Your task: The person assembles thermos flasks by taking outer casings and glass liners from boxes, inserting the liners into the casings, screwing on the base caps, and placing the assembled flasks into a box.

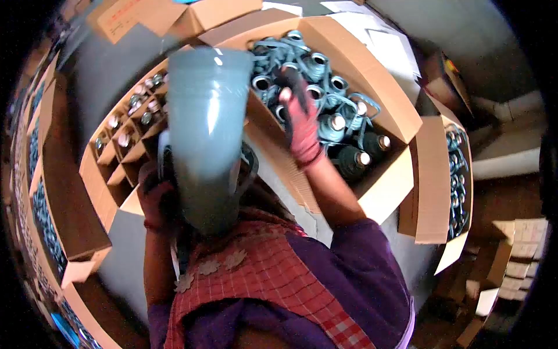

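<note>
A large translucent grey-blue bottle (209,128) looms close to the camera, its wide end uppermost and its lower end near the apron. My left hand (157,195), in a dark glove, grips it from the left side; its fingers are partly hidden behind it. A dark loop (250,168) shows beside the bottle. My right hand (302,119), in a red and dark glove, reaches over an open carton (372,64) of bottles. Its fingers are stretched out and apart, near an open bottle neck (263,83). Several bottles there have straps, and some have capped tops (337,121).
Left of the bottle stands a carton with cardboard dividers (119,174), bottles in some cells. More cartons of bottles stand at the far left (75,192) and right (431,180). Papers (392,52) lie behind the middle carton. Small boxes (526,250) are stacked at the right.
</note>
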Motion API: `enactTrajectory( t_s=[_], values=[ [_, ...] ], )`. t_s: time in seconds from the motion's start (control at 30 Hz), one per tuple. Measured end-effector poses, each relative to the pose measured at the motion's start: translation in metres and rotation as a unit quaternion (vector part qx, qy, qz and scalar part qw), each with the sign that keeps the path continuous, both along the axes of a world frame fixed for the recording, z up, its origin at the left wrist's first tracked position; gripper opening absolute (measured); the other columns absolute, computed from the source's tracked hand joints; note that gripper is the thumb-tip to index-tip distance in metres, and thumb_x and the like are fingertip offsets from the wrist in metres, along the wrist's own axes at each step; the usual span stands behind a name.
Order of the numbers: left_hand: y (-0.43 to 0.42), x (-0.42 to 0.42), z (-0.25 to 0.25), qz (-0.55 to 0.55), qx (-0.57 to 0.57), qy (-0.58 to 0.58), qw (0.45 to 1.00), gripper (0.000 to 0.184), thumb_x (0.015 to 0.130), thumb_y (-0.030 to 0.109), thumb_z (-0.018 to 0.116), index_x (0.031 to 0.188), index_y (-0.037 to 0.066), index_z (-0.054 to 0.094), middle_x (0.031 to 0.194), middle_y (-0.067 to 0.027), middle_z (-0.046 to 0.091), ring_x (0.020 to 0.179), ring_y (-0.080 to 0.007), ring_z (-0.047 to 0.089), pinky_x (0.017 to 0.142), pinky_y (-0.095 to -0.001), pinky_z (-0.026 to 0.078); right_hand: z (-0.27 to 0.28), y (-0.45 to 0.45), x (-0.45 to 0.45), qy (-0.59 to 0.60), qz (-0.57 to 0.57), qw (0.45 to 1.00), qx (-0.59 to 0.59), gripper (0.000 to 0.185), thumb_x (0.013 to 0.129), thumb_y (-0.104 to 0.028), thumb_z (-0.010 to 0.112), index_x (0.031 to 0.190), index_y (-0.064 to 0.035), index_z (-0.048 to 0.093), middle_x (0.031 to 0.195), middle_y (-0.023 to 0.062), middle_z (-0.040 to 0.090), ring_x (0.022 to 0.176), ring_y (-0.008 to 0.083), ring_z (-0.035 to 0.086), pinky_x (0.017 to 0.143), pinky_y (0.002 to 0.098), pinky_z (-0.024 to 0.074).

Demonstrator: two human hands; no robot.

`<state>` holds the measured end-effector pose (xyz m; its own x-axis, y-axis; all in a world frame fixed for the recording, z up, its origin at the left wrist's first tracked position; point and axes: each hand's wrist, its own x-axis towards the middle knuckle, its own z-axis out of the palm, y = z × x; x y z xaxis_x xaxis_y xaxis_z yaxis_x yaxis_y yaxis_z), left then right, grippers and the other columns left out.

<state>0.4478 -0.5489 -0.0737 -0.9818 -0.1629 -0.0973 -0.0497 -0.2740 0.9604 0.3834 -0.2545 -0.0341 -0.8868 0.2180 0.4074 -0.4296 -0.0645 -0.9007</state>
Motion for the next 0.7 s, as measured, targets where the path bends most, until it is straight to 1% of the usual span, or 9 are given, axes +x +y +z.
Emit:
enactTrajectory(
  t_s=[0.1, 0.17, 0.23, 0.3, 0.37, 0.43, 0.5, 0.6, 0.7],
  values=[
    [0.015, -0.032, 0.008, -0.072, 0.074, 0.046, 0.994, 0.02, 0.079, 0.015, 0.05, 0.09, 0.001, 0.06, 0.083, -0.0051, 0.06, 0.078, -0.0165, 0.055, 0.072, -0.0272, 0.044, -0.065, 0.0, 0.033, -0.001, 0.061, 0.979, 0.196, 0.066, 0.087, -0.028, 0.056, 0.139, 0.0001, 0.027, 0.14, 0.0142, 0.035, 0.129, 0.0244, 0.033, 0.107, 0.0358, 0.0231],
    [0.02, -0.053, 0.015, -0.151, 0.098, 0.037, 0.983, 0.027, 0.086, 0.023, 0.044, 0.092, 0.002, 0.059, 0.088, -0.0058, 0.06, 0.083, -0.0171, 0.055, 0.077, -0.0288, 0.043, -0.014, -0.013, 0.08, -0.006, -0.018, 0.999, 0.035, 0.072, 0.084, -0.028, 0.059, 0.14, 0.0005, 0.024, 0.141, 0.014, 0.035, 0.129, 0.0236, 0.034, 0.107, 0.0358, 0.0224],
    [0.023, -0.075, 0.002, -0.123, 0.175, 0.002, 0.977, 0.027, 0.087, 0.023, 0.045, 0.095, 0.002, 0.06, 0.091, -0.0065, 0.06, 0.089, -0.0181, 0.056, 0.081, -0.0293, 0.043, -0.005, 0.033, 0.11, -0.062, 0.098, 0.99, -0.08, 0.073, 0.082, -0.027, 0.061, 0.14, 0.0, 0.027, 0.14, 0.0133, 0.036, 0.128, 0.0216, 0.033, 0.108, 0.035, 0.0209],
    [0.029, -0.091, -0.012, -0.099, 0.238, -0.025, 0.966, 0.027, 0.088, 0.023, 0.046, 0.098, 0.002, 0.06, 0.094, -0.007, 0.06, 0.092, -0.0187, 0.056, 0.083, -0.0295, 0.042, 0.005, 0.069, 0.135, 0.018, 0.085, 0.99, 0.107, 0.048, 0.082, -0.023, 0.061, 0.122, 0.0025, 0.052, 0.115, 0.0115, 0.059, 0.105, 0.0225, 0.056, 0.094, 0.0327, 0.0393],
    [0.046, -0.099, -0.016, -0.11, 0.252, -0.032, 0.961, 0.027, 0.088, 0.023, 0.046, 0.099, 0.003, 0.059, 0.096, -0.0073, 0.059, 0.093, -0.0188, 0.056, 0.084, -0.0297, 0.042, -0.001, 0.093, 0.148, -0.068, 0.21, 0.969, 0.113, 0.039, 0.082, -0.022, 0.061, 0.111, 0.0039, 0.058, 0.095, 0.0099, 0.066, 0.084, 0.0192, 0.063, 0.077, 0.0299, 0.0478],
    [0.058, -0.095, -0.018, -0.132, 0.23, -0.03, 0.964, 0.027, 0.088, 0.022, 0.046, 0.101, 0.003, 0.059, 0.097, -0.0076, 0.059, 0.094, -0.0189, 0.056, 0.085, -0.0298, 0.042, -0.018, 0.109, 0.142, -0.245, 0.163, 0.946, -0.137, 0.038, 0.082, -0.024, 0.063, 0.104, 0.0053, 0.06, 0.089, 0.0104, 0.068, 0.077, 0.0163, 0.063, 0.067, 0.0286, 0.0492],
    [0.058, -0.078, -0.013, -0.151, 0.191, -0.018, 0.97, 0.027, 0.088, 0.022, 0.046, 0.103, 0.003, 0.058, 0.099, -0.0079, 0.059, 0.095, -0.019, 0.055, 0.086, -0.0299, 0.042, -0.109, 0.147, 0.109, -0.354, 0.026, 0.922, 0.152, 0.02, 0.086, -0.014, 0.055, 0.097, 0.0013, 0.062, 0.089, 0.0131, 0.067, 0.075, 0.0198, 0.065, 0.066, 0.031, 0.0514],
    [0.059, -0.069, -0.003, -0.176, 0.144, -0.001, 0.974, 0.028, 0.089, 0.022, 0.046, 0.106, 0.003, 0.057, 0.102, -0.0083, 0.059, 0.097, -0.0192, 0.055, 0.087, -0.0301, 0.042, -0.206, 0.172, 0.1, -0.308, 0.144, 0.755, 0.561, 0.03, 0.085, -0.03, 0.053, 0.092, -0.0034, 0.065, 0.093, 0.0169, 0.065, 0.087, 0.0315, 0.061, 0.074, 0.0403, 0.0474],
    [0.08, -0.079, 0.01, -0.221, 0.093, 0.008, 0.971, 0.028, 0.089, 0.021, 0.046, 0.108, 0.003, 0.056, 0.104, -0.0088, 0.058, 0.099, -0.0194, 0.055, 0.088, -0.0303, 0.042, -0.205, 0.154, 0.108, -0.351, 0.137, 0.702, 0.604, 0.036, 0.084, -0.037, 0.054, 0.099, -0.0054, 0.063, 0.096, 0.0197, 0.063, 0.093, 0.0369, 0.059, 0.078, 0.0433, 0.0461]
  ],
)
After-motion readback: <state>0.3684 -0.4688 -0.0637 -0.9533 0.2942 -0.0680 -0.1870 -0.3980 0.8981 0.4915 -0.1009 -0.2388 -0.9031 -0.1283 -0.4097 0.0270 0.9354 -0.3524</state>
